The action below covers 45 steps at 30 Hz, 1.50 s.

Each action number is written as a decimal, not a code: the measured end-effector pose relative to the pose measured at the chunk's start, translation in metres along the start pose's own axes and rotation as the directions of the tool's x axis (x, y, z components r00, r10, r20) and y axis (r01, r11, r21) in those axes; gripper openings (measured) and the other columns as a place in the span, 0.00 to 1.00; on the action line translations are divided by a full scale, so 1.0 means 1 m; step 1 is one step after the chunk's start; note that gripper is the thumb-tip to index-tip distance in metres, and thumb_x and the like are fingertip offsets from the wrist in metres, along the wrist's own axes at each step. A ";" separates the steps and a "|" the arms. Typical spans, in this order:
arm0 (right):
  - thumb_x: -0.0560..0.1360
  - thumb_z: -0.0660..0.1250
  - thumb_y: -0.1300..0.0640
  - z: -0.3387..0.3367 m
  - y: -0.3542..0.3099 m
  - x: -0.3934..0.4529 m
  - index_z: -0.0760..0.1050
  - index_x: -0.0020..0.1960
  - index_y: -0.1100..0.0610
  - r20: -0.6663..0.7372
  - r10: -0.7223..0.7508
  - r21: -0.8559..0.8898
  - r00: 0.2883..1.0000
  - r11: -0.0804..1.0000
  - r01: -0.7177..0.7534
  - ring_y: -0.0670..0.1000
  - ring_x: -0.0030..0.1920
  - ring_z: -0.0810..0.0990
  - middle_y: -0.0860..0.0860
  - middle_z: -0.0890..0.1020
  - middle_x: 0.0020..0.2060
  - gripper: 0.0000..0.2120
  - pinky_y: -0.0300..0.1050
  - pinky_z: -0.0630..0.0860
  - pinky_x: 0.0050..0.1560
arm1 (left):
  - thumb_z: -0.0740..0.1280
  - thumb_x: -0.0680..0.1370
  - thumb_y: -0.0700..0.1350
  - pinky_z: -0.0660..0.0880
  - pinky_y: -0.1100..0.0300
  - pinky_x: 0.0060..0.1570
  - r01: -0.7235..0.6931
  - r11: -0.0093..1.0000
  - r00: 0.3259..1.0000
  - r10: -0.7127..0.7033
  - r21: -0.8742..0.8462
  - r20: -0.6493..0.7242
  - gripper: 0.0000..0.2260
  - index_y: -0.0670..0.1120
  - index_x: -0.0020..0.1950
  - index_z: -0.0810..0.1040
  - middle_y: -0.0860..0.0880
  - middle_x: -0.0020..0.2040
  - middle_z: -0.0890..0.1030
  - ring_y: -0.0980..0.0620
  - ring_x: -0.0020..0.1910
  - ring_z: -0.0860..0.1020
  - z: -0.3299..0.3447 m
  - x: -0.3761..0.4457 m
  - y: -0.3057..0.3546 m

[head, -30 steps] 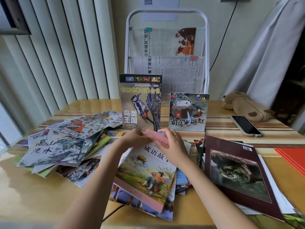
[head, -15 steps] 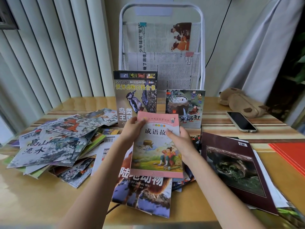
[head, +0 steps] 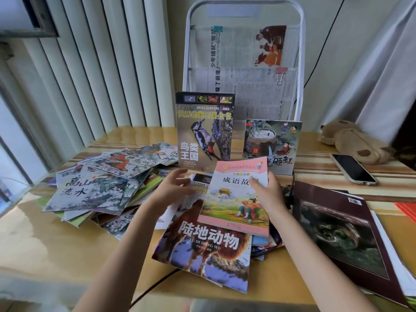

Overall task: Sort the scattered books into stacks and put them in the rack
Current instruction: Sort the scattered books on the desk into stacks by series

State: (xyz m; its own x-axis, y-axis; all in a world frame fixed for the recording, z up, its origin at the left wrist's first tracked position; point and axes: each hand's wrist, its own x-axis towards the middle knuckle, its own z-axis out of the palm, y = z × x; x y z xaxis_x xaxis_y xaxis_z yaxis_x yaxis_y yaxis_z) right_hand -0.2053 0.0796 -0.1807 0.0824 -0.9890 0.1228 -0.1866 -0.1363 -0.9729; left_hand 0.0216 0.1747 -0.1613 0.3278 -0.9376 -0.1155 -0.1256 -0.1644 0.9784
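Observation:
My right hand (head: 267, 191) grips a pink-edged storybook (head: 234, 199) by its right edge, lifted over a camel-cover book (head: 202, 248). To its left my left hand (head: 173, 188) hovers with fingers spread and holds nothing. The white wire rack (head: 300, 64) stands at the back with newspapers clipped inside. A woodpecker book (head: 203, 129) and a smaller picture book (head: 273, 143) lean upright at the rack's foot. A heap of thin picture books (head: 99, 183) lies scattered at the left.
A large dark maroon book (head: 342, 235) lies on papers at the right, with a red sheet (head: 407, 210) beyond it. A phone (head: 353, 168) and a brown plush toy (head: 353, 143) sit at the back right. A black cable (head: 155, 287) runs under the books.
The pink storybook was lifted off the pile with both hands. My left hand has since let go and moved left; my right hand carries the book to the right.

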 end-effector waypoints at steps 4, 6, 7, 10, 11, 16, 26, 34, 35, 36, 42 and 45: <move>0.76 0.67 0.57 0.012 -0.004 -0.001 0.73 0.58 0.55 0.016 -0.079 -0.055 0.997 0.995 0.080 0.50 0.48 0.76 0.48 0.78 0.49 0.12 0.43 0.70 0.44 | 0.70 0.70 0.28 0.76 0.59 0.47 -0.021 0.985 0.999 0.014 -0.173 -0.040 0.30 0.44 0.69 0.67 0.39 0.56 0.80 0.45 0.58 0.78 0.001 0.001 0.000; 0.75 0.67 0.55 0.018 -0.003 0.001 0.73 0.56 0.54 0.013 -0.109 -0.134 0.994 0.985 0.109 0.51 0.47 0.77 0.49 0.79 0.48 0.10 0.45 0.73 0.44 | 0.70 0.70 0.28 0.77 0.57 0.49 -0.043 0.969 0.996 0.021 -0.244 -0.092 0.27 0.42 0.67 0.69 0.42 0.51 0.82 0.47 0.54 0.80 -0.002 0.002 0.000; 0.75 0.67 0.54 0.020 -0.001 0.002 0.73 0.54 0.53 0.010 -0.120 -0.176 0.993 0.977 0.120 0.52 0.47 0.78 0.48 0.79 0.47 0.09 0.47 0.75 0.45 | 0.70 0.70 0.28 0.78 0.59 0.47 -0.050 0.966 0.994 0.024 -0.253 -0.103 0.25 0.41 0.66 0.69 0.44 0.50 0.83 0.48 0.50 0.81 -0.002 0.002 0.001; 0.74 0.67 0.51 0.026 -0.001 0.003 0.73 0.54 0.51 0.000 -0.136 -0.247 0.991 0.960 0.132 0.53 0.46 0.79 0.46 0.79 0.45 0.10 0.52 0.78 0.47 | 0.71 0.72 0.32 0.76 0.65 0.40 -0.066 0.988 0.996 0.056 -0.143 -0.070 0.21 0.43 0.62 0.70 0.44 0.56 0.79 0.52 0.51 0.78 0.004 0.002 0.001; 0.74 0.67 0.50 0.027 -0.001 0.002 0.73 0.54 0.52 -0.016 -0.146 -0.280 0.989 0.950 0.136 0.54 0.46 0.79 0.47 0.80 0.45 0.11 0.52 0.78 0.45 | 0.71 0.72 0.33 0.75 0.65 0.40 -0.076 0.993 0.996 0.070 -0.092 -0.059 0.21 0.45 0.62 0.71 0.44 0.59 0.76 0.52 0.54 0.76 0.008 0.003 0.000; 0.73 0.68 0.45 0.035 0.001 -0.001 0.73 0.52 0.56 -0.029 -0.181 -0.485 0.983 0.863 0.144 0.56 0.45 0.78 0.51 0.80 0.44 0.16 0.47 0.75 0.38 | 0.70 0.73 0.34 0.74 0.59 0.49 -0.078 0.982 0.990 0.056 -0.171 -0.129 0.21 0.46 0.64 0.73 0.43 0.61 0.75 0.47 0.59 0.76 0.009 0.007 0.003; 0.73 0.68 0.52 0.024 0.002 -0.002 0.71 0.54 0.55 -0.027 -0.196 -0.250 0.980 0.951 0.183 0.54 0.49 0.77 0.51 0.79 0.48 0.13 0.49 0.76 0.45 | 0.67 0.73 0.29 0.73 0.61 0.42 -0.007 0.931 0.997 -0.022 -0.364 -0.074 0.21 0.44 0.63 0.72 0.43 0.59 0.78 0.48 0.53 0.78 0.015 0.005 0.001; 0.75 0.67 0.58 -0.042 -0.008 0.009 0.71 0.54 0.55 -0.023 -0.190 -0.211 0.981 0.960 0.181 0.48 0.45 0.76 0.46 0.77 0.46 0.09 0.41 0.69 0.40 | 0.69 0.68 0.25 0.80 0.59 0.39 -0.056 0.982 0.996 0.042 -0.179 -0.083 0.24 0.44 0.60 0.72 0.43 0.48 0.81 0.50 0.42 0.81 0.034 0.016 0.008; 0.75 0.68 0.57 -0.054 -0.007 0.010 0.71 0.53 0.55 -0.025 -0.167 -0.235 0.986 0.959 0.157 0.49 0.45 0.76 0.47 0.77 0.46 0.09 0.41 0.69 0.39 | 0.68 0.69 0.24 0.80 0.61 0.38 -0.084 0.983 0.993 0.069 -0.166 -0.093 0.25 0.44 0.60 0.72 0.44 0.47 0.80 0.52 0.41 0.80 0.038 0.016 0.010; 0.75 0.68 0.57 -0.065 -0.005 0.011 0.72 0.53 0.55 -0.038 -0.154 -0.261 0.987 0.955 0.139 0.50 0.45 0.76 0.47 0.78 0.45 0.09 0.41 0.70 0.38 | 0.68 0.69 0.24 0.79 0.64 0.37 -0.111 0.983 0.990 0.097 -0.145 -0.105 0.24 0.44 0.61 0.72 0.45 0.46 0.79 0.54 0.40 0.79 0.042 0.017 0.013; 0.75 0.67 0.57 -0.084 0.006 0.010 0.75 0.57 0.59 -0.092 0.023 -0.184 0.995 0.982 -0.039 0.54 0.50 0.79 0.53 0.81 0.51 0.12 0.42 0.70 0.43 | 0.65 0.73 0.28 0.77 0.64 0.39 -0.116 0.993 0.990 0.115 -0.018 -0.083 0.21 0.46 0.62 0.72 0.43 0.56 0.76 0.48 0.52 0.78 0.063 0.021 0.014; 0.77 0.64 0.57 -0.058 0.002 -0.002 0.73 0.60 0.57 0.012 0.017 -0.190 1.000 0.982 -0.014 0.51 0.52 0.78 0.51 0.80 0.54 0.12 0.44 0.71 0.48 | 0.65 0.72 0.26 0.77 0.62 0.41 -0.138 0.990 0.983 0.132 -0.035 -0.130 0.21 0.45 0.61 0.72 0.42 0.57 0.76 0.45 0.56 0.77 0.060 0.019 0.020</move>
State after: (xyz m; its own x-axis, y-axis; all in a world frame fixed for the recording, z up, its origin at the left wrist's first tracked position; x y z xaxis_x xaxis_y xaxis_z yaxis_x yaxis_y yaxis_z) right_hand -0.2628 0.0779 -0.1711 0.0912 -0.9904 0.1039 -0.3706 -0.1306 -0.9196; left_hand -0.0305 0.1353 -0.1547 0.4271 -0.9034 0.0384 -0.1368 -0.0225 0.9903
